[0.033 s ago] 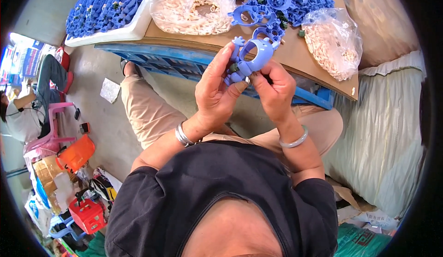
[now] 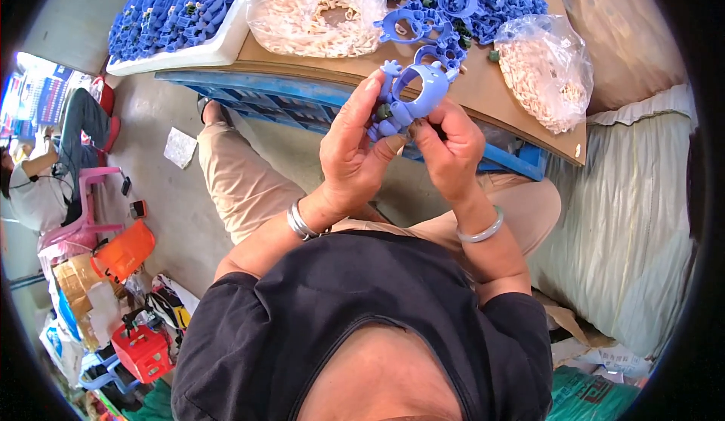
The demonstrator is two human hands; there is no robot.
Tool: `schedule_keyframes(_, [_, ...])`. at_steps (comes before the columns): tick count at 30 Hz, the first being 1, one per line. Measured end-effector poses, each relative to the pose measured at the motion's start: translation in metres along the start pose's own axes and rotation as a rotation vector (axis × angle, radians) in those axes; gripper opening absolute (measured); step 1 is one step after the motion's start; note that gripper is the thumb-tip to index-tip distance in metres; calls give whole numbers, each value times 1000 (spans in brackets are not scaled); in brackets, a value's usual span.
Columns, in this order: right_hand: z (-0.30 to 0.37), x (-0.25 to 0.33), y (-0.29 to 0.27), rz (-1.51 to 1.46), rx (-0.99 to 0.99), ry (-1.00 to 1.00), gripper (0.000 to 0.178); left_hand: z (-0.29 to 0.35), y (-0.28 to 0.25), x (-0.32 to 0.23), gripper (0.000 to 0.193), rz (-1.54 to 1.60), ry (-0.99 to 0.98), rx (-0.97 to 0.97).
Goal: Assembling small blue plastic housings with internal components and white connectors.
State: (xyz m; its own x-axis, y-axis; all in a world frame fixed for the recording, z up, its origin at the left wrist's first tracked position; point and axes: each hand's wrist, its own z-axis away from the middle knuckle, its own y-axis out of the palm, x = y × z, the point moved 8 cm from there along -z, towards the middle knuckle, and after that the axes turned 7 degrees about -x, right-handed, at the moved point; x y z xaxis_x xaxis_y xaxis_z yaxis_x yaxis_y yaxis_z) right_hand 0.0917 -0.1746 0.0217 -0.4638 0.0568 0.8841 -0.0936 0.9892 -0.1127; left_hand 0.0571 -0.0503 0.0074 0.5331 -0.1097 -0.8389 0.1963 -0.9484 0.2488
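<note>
Just over the near edge of the table, I hold a blue plastic toy figure (image 2: 424,92) with a large round opening, small ears and a raised hand-like part. My left hand (image 2: 355,145) grips its left side between thumb and fingers, where a dark green piece (image 2: 384,111) shows. At its lower edge, the thumb and fingers of my right hand (image 2: 453,149) are pinched together. Whether a small part is between those fingertips is hidden. Just beyond the figure lie similar blue ring-shaped parts (image 2: 408,27) on the brown tabletop (image 2: 483,96).
A white tray (image 2: 177,62) of blue parts stands far left, beside a clear bag of pale pieces (image 2: 313,21). Another such bag (image 2: 545,74) lies right of a blue parts pile (image 2: 498,2). Large sacks (image 2: 619,217) stand at right; a person (image 2: 41,187) sits at left.
My right fingertips have shifted very slightly at the figure's lower edge, and a small bright spot there no longer shows. My left hand keeps the same grip.
</note>
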Motion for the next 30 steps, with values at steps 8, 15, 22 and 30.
schedule_keyframes(8, [8, -20, 5, -359, -20, 334, 6, -6, -1, -20, 49, -283, 247, 40])
schedule_keyframes(15, [10, -34, 8, -476, -91, 509, 9, -6, -2, -1, 40, -130, 45, -5])
schedule_keyframes(22, [8, -24, 2, -304, -117, 302, 9, -5, 6, -12, 35, -311, 196, 136])
schedule_keyframes(30, [0, -14, -1, 47, -38, 136, 9, 6, 2, 38, 33, 587, -590, -133])
